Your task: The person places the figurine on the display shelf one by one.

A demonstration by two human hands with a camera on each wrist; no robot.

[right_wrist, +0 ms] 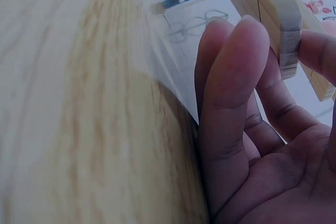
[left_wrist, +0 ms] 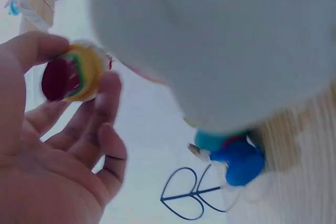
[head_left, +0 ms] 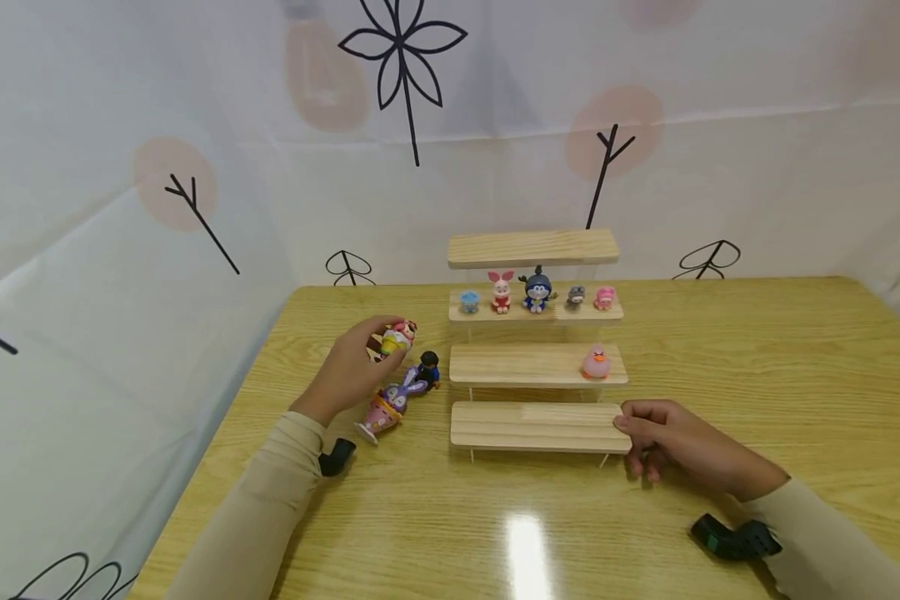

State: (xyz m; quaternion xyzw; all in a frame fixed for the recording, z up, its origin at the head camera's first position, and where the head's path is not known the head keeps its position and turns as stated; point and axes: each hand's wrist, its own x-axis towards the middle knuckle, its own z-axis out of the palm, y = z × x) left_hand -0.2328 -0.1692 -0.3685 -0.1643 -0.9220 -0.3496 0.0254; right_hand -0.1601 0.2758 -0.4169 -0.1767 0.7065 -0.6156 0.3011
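My left hand [head_left: 351, 367] pinches a small toy figurine [head_left: 398, 337] with a pink head and a yellow and white body, held left of the tiered wooden display shelf [head_left: 525, 427]. In the left wrist view, the figurine's dark red underside [left_wrist: 55, 80] faces the palm. Below that hand are a black-haired figurine [head_left: 427, 371] in blue, a purple-eared rabbit figurine [head_left: 400, 393] and a pink figurine [head_left: 381, 415] on a white base. My right hand [head_left: 678, 442] grips the right end of the lowest board [right_wrist: 290, 40] between thumb and fingers.
A pink duck figurine [head_left: 596, 362] stands at the right of the second board from the bottom. Several figurines, among them a piglet [head_left: 501, 293] and one in a dark blue hood [head_left: 537, 292], line the tier above. A patterned white cloth [head_left: 480, 183] hangs behind the wooden table [head_left: 757, 350].
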